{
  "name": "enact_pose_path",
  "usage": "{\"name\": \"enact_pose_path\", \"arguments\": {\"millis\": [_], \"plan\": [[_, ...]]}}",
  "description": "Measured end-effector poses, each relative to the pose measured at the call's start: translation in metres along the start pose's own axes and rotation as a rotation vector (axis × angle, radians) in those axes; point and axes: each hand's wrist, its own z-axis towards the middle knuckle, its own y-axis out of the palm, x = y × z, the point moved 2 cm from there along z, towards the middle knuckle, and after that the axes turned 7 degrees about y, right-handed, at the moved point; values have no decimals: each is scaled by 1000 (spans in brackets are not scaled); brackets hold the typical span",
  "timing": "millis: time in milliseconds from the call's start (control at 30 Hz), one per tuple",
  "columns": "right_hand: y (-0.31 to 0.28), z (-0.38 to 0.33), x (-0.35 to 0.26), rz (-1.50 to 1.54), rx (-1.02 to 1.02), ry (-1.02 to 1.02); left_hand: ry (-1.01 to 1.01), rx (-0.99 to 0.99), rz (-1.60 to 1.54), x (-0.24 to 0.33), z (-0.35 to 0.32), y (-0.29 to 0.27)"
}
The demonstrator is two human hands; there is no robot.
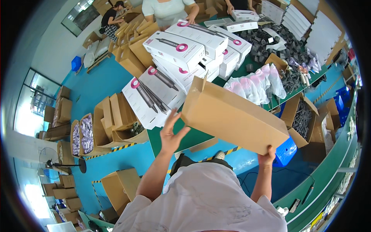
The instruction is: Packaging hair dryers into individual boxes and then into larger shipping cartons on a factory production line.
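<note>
A long brown cardboard box (237, 116) is held tilted in front of me, with a flap standing up at its left end. My right hand (266, 156) grips its lower right corner, thumb on the near face. Beside the left end, my left hand (173, 135) has its fingers spread and holds nothing; whether a fingertip touches the box I cannot tell. Beyond it, white printed boxes (174, 48) showing a grey and pink hair styling tool are stacked on the green table (166, 143). Two more white boxes (147, 98) lie just past my left hand.
Bagged pink-and-white parts (257, 85) and a heap of black parts (266, 44) cover the table's right side. Open cartons (119, 112) stand at left; a carton of grey cables (301, 120) and a blue crate (286, 151) are at right. A co-worker (166, 11) stands across the table.
</note>
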Motion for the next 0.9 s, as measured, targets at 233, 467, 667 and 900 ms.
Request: {"name": "enact_pose_path", "arguments": {"millis": [233, 467, 667, 900], "plan": [[87, 23, -91, -472, -81, -81, -386, 95, -396, -47, -58, 39], [218, 13, -104, -729, -193, -143, -554, 184, -451, -91, -69, 1], [324, -33, -66, -1296, -163, -327, -567, -388, 110, -84, -66, 0], [392, -25, -9, -1636, -317, -502, -419, -436, -84, -61, -52, -55]]}}
